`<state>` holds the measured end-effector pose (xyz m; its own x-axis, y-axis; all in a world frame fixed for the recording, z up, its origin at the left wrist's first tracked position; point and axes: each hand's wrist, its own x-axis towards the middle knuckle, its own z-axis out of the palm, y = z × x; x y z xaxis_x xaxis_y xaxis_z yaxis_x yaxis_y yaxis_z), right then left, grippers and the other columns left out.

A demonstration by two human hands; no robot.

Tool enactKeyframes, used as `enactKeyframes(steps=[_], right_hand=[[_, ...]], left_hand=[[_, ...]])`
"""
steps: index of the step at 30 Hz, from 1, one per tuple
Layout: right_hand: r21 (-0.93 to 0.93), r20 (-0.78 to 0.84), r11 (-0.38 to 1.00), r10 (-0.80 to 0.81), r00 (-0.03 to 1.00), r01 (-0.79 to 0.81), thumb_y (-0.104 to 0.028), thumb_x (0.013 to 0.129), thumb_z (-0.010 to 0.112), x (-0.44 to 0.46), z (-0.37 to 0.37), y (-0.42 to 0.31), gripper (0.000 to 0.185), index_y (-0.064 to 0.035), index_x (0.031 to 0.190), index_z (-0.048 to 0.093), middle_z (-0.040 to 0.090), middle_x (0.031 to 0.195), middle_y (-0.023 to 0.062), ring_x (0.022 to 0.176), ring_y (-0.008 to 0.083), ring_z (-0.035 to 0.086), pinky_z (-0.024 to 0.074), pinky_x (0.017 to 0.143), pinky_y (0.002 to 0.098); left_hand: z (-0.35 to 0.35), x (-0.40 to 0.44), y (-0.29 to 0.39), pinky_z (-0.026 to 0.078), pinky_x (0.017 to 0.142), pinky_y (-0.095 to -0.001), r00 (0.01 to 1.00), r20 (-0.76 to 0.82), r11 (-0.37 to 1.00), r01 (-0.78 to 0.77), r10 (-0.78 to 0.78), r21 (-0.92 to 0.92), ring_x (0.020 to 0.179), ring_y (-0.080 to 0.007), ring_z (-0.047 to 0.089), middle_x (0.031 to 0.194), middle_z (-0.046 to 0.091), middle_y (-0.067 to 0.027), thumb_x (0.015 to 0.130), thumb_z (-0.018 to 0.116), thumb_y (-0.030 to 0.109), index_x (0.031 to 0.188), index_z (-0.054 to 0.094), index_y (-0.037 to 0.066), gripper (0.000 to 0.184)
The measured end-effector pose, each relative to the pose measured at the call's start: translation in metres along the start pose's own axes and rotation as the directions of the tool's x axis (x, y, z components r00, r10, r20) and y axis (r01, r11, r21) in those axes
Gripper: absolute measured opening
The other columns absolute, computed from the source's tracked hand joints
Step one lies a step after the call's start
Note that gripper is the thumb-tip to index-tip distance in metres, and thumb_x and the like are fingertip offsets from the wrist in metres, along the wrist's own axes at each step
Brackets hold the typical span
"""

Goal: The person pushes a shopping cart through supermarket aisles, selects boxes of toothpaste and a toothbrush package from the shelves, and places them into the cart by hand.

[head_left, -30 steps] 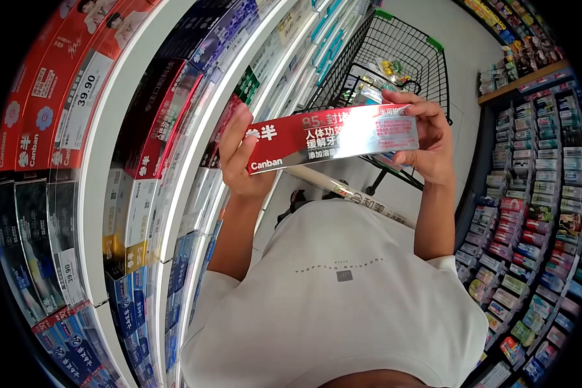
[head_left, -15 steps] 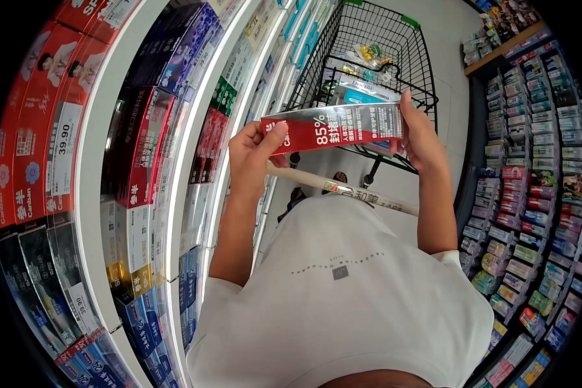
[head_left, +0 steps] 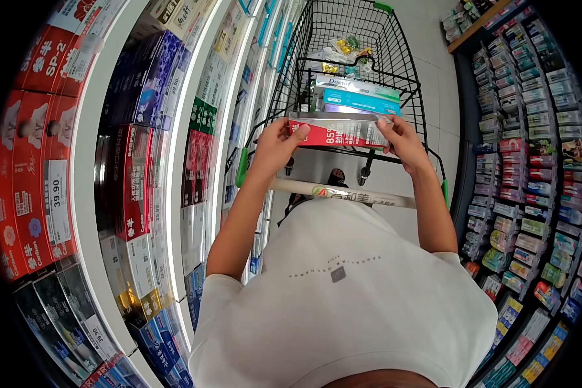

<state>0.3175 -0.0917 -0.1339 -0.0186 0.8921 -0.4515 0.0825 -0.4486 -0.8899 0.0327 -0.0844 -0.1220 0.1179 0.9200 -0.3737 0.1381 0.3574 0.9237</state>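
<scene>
The red and silver box (head_left: pixel 336 134) has moved out from the shirt (head_left: pixel 368 310), nearer the cart (head_left: pixel 383 8), and both hands went with it. The left hand (head_left: pixel 279 143) pinches one end and the right hand (head_left: pixel 405 143) the other, so it is held, not put down. A blue and white box (head_left: pixel 362 98) lies just past the grip, in the cart. It's hard to tell if the held box touches the cart.

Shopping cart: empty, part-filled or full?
Part-filled. A blue box and yellow packaging sit inside the cart; bare wire mesh shows toward its far end.
</scene>
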Motion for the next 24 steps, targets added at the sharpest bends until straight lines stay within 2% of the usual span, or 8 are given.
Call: enactKeyframes(steps=[5,7,11,14,19,22,23,24], right_hand=[[-0.183,-0.062,0.953,-0.255,0.965,0.24,-0.045,0.087,0.065,0.032,-0.032,0.011,0.059,-0.0006,0.126,0.054,0.059,0.092,0.0053,0.068,0.0099,0.052,0.0442,0.06,0.0234],[-0.233,-0.108,0.941,-0.275,0.955,0.244,-0.043,0.088,0.064,0.052,-0.044,0.014,0.057,-0.0015,0.126,0.054,0.059,0.091,0.0049,0.062,0.0096,0.051,0.0443,0.058,0.0237],[-0.517,-0.204,0.829,-0.362,0.91,0.214,-0.047,0.083,0.067,0.082,-0.062,0.015,0.064,-0.0029,0.127,0.054,0.067,0.099,0.0168,0.073,0.0187,0.064,0.0504,0.068,0.0316],[-0.787,-0.208,0.595,-0.504,0.838,0.162,-0.045,0.085,0.063,0.096,-0.066,0.023,0.062,-0.0029,0.129,0.053,0.065,0.106,0.0238,0.092,0.0367,0.065,0.0489,0.082,0.0422],[-0.71,-0.273,0.693,-0.431,0.86,0.122,-0.046,0.085,0.061,0.098,-0.054,0.035,0.064,-0.0024,0.131,0.05,0.063,0.111,0.024,0.101,0.0371,0.061,0.0473,0.087,0.043],[-0.843,-0.275,0.52,-0.635,0.721,0.136,-0.039,0.086,0.063,0.099,-0.051,0.047,0.06,-0.0008,0.129,0.048,0.054,0.122,0.0224,0.116,0.036,0.051,0.0403,0.097,0.043],[-0.872,-0.267,0.456,-0.748,0.607,0.179,-0.03,0.087,0.064,0.088,-0.041,0.038,0.047,0.0002,0.121,0.053,0.057,0.115,0.0208,0.107,0.0333,0.055,0.0437,0.091,0.0408],[-0.826,-0.267,0.508,-0.736,0.621,0.246,-0.028,0.087,0.064,0.076,-0.029,0.025,0.04,0.0006,0.114,0.057,0.06,0.109,0.0189,0.1,0.0311,0.057,0.0453,0.085,0.0394]], left_hand=[[0.017,0.068,-0.014,0.047,0.068,-0.0319,0.97,0.085,0.936,-0.243,0.229,0.253,0.074,-0.0181,0.06,0.086,0.066,-0.0091,0.084,0.07,0.034,0.104,0.065,0.002,0.038],[0.026,0.101,-0.018,0.047,0.072,-0.0378,0.872,0.128,0.726,-0.467,0.472,0.505,0.08,-0.0261,0.059,0.086,0.063,-0.0145,0.082,0.07,0.035,0.101,0.066,0.004,0.036],[0.042,0.151,-0.014,0.045,0.079,-0.0443,0.809,0.16,0.62,-0.545,0.566,0.565,0.09,-0.0349,0.057,0.088,0.061,-0.0186,0.082,0.068,0.032,0.101,0.067,0.004,0.034],[0.05,0.171,-0.039,0.045,0.087,-0.0452,0.814,0.015,0.615,-0.451,0.581,0.647,0.096,-0.0375,0.057,0.095,0.062,-0.0212,0.08,0.068,0.026,0.107,0.066,0.002,0.036],[0.048,0.156,-0.058,0.045,0.09,-0.0421,0.805,0.012,0.612,-0.462,0.594,0.642,0.104,-0.0343,0.057,0.109,0.06,-0.0168,0.077,0.07,0.02,0.115,0.062,0.003,0.043],[0.05,0.141,-0.058,0.045,0.09,-0.0415,0.787,-0.032,0.609,-0.45,0.616,0.654,0.103,-0.0342,0.057,0.106,0.06,-0.0162,0.078,0.069,0.019,0.111,0.062,0.002,0.038],[0.05,0.134,-0.054,0.045,0.09,-0.0415,0.783,-0.049,0.609,-0.44,0.62,0.66,0.103,-0.0342,0.057,0.106,0.06,-0.0162,0.078,0.069,0.019,0.111,0.062,0.002,0.038],[0.05,0.123,-0.046,0.046,0.089,-0.0413,0.825,-0.059,0.622,-0.375,0.562,0.687,0.102,-0.0343,0.057,0.106,0.06,-0.016,0.078,0.068,0.018,0.107,0.063,0.001,0.033]])
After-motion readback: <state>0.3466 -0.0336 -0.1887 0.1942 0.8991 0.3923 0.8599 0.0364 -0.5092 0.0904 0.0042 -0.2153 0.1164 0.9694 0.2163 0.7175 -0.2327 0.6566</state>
